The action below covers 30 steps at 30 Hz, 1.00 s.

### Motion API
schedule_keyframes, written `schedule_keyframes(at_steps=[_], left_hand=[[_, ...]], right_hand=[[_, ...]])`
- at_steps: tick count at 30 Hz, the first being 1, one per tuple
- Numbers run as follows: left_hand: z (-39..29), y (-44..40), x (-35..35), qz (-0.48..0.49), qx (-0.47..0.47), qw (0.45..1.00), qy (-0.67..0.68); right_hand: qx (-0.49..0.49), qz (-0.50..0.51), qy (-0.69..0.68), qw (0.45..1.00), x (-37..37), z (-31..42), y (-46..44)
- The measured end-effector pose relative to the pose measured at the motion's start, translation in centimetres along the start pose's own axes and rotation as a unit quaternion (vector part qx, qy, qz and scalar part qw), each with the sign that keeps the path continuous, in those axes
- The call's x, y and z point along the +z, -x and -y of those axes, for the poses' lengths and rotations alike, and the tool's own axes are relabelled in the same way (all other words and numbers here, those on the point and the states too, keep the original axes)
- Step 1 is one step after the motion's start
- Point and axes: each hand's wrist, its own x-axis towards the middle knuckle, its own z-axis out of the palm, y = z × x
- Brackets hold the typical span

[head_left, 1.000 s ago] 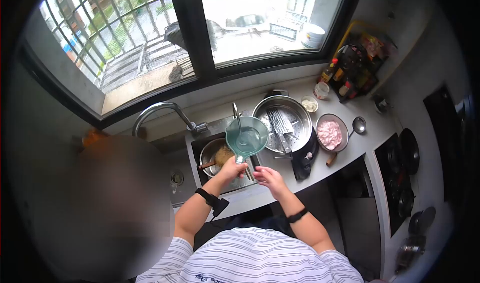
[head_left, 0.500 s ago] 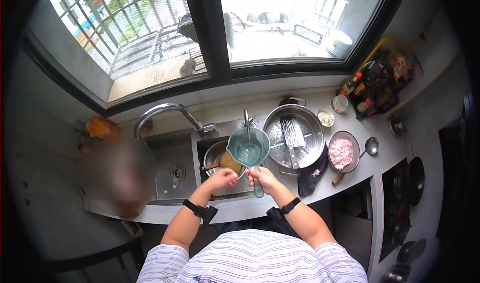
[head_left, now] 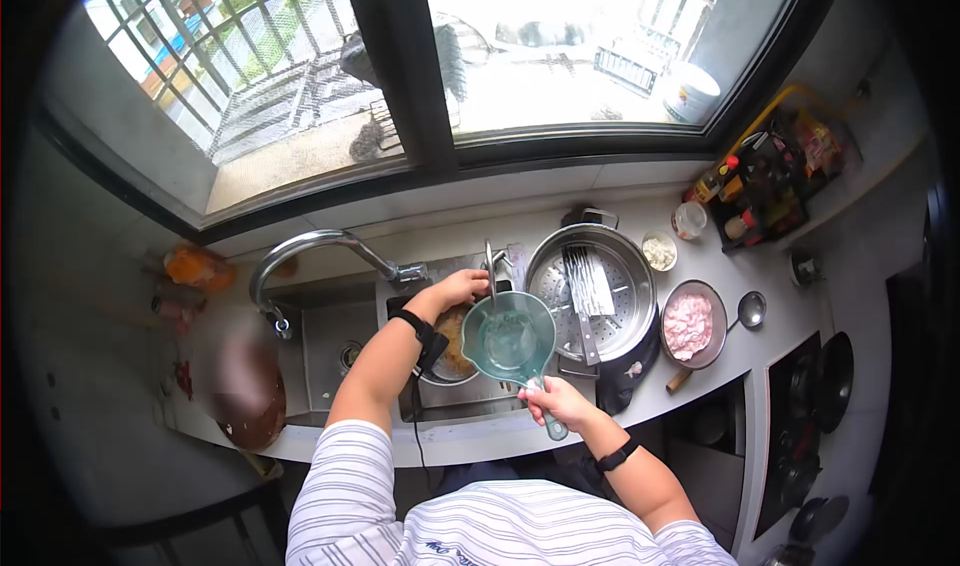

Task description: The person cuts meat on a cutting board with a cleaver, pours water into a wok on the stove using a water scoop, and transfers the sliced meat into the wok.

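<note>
My right hand (head_left: 558,406) is closed around the handle of a translucent green water dipper (head_left: 508,338). Clear water shows in the dipper's bowl, held over the right sink basin. My left hand (head_left: 463,288) reaches across the sink with bent fingers at the slim tap (head_left: 490,258); the exact contact is partly hidden. Below my left forearm, a metal pot (head_left: 447,374) with something yellowish-brown in it sits in the basin, partly covered by the dipper and arm.
Right of the sink, a cleaver (head_left: 588,301) lies in a perforated steamer pan (head_left: 640,316). Farther right are a pan of pink meat (head_left: 688,326), a ladle (head_left: 750,310), a small white bowl (head_left: 659,252) and a condiment rack (head_left: 765,201). A large curved faucet (head_left: 320,241) arches over the left basin.
My left hand has moved up and away from me, from beside the pot to the slim tap. My right hand has drawn the dipper toward me and slightly right, out from under the tap.
</note>
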Motion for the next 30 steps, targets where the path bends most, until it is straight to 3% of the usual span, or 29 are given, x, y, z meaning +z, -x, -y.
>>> schedule_keyframes(at_steps=[1, 2, 3, 6, 9, 13, 23, 26, 28, 30], left_hand=[[-0.7, 0.0, 0.2, 0.021, -0.089, 0.991, 0.097], [1.6, -1.9, -0.2, 0.071, -0.084, 0.978, 0.175], [2.2, -2.5, 0.1, 0.073, -0.084, 0.979, 0.173], [3.7, -4.3, 0.7, 0.086, -0.037, 0.923, 0.372], [4.1, -5.5, 1.1, 0.087, -0.034, 0.904, 0.418], [4.6, -6.2, 1.7, 0.099, -0.021, 0.888, 0.448], [5.1, -6.4, 2.9, 0.126, 0.141, 0.838, 0.511], [5.4, -5.9, 3.4, 0.097, 0.166, 0.878, 0.439], [4.8, -4.0, 3.3, 0.051, 0.048, 0.894, 0.443], [5.7, -0.6, 2.4, 0.129, 0.05, 0.92, 0.368]], right_hand=[[0.003, 0.007, 0.008, 1.0, -0.3, 0.0, 0.2], [0.001, 0.01, 0.005, 1.0, -0.5, -0.1, 0.1], [-0.001, 0.009, 0.004, 1.0, -0.5, 0.3, 0.2], [-0.011, 0.012, 0.016, 1.0, -0.7, 1.3, 0.6], [-0.004, 0.024, 0.017, 1.0, -1.2, 2.0, 0.9], [0.006, 0.03, 0.005, 1.0, -1.2, 2.5, 0.3], [-0.022, 0.025, -0.01, 0.999, -0.5, 3.2, 0.2], [-0.035, 0.017, -0.026, 0.999, -0.3, 2.6, 1.1], [-0.046, 0.004, -0.047, 0.998, -0.2, 1.7, 2.5], [-0.056, -0.007, -0.068, 0.996, 0.0, 1.5, 4.7]])
